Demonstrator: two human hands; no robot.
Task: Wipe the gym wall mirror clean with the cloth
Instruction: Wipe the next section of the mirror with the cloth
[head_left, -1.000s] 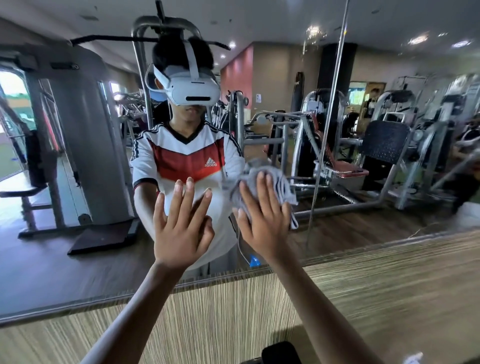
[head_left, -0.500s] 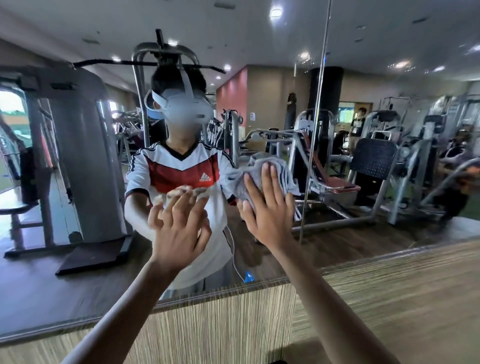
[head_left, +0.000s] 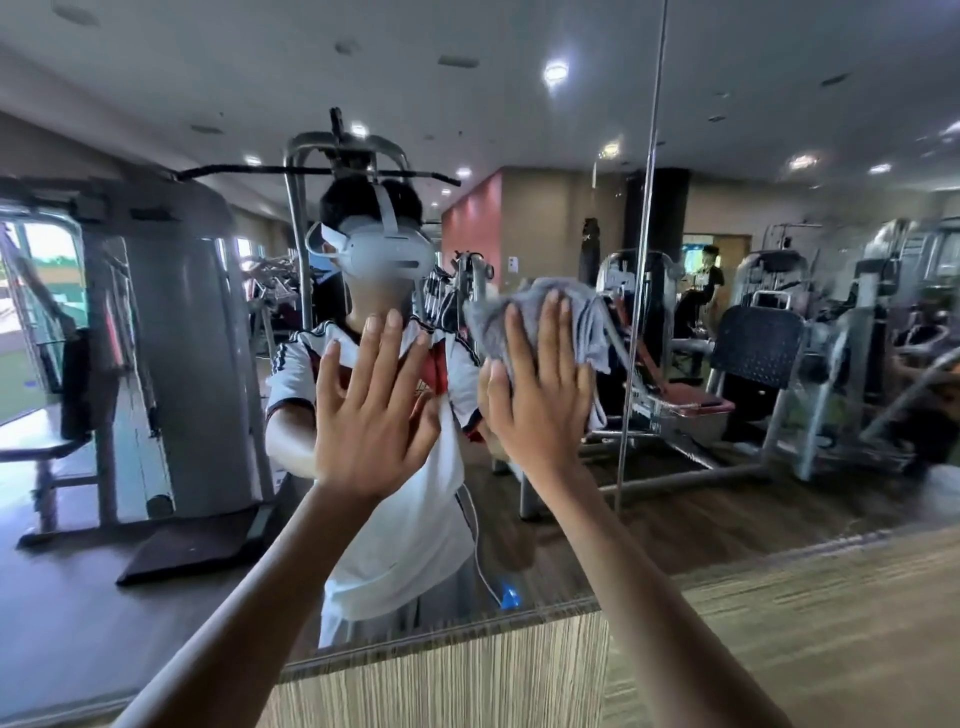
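**Flat palm, loose cloth: gym mirror wipe at mid-glass**

The mirror (head_left: 779, 104) fills nearly all of my feed and throws back a room of weight machines, with the person facing it at centre. A striped panel (head_left: 441, 675) runs along the wall beneath it. A vertical seam (head_left: 641, 260) divides the glass right of centre.

Both arms reach up from the near edge. The left hand (head_left: 374, 415) is held flat toward the glass with its fingers straight and spread, and it holds nothing. I cannot tell whether it is pressing or only resting there. The right hand (head_left: 540, 395), just beside it, has its fingers straight and close together. It presses the grey cloth (head_left: 589, 327) against the mirror at about head height, a little left of the seam. The cloth is bunched, and loose folds stick out above and to the right of the fingers.

I judge the wipe to be in progress, with most of the glass yet to be covered.

I see three risks from here:

- Nothing pinches the cloth, so a fast stroke or a lighter press could let it slide from under the palm and drop.
- A trailing fold could drag across the seam and pull the bunch askew.
- The bare left palm may print the glass, leaving marks that need a second pass.

The far right of the mirror looks hazy, though that may only be blur in the picture.
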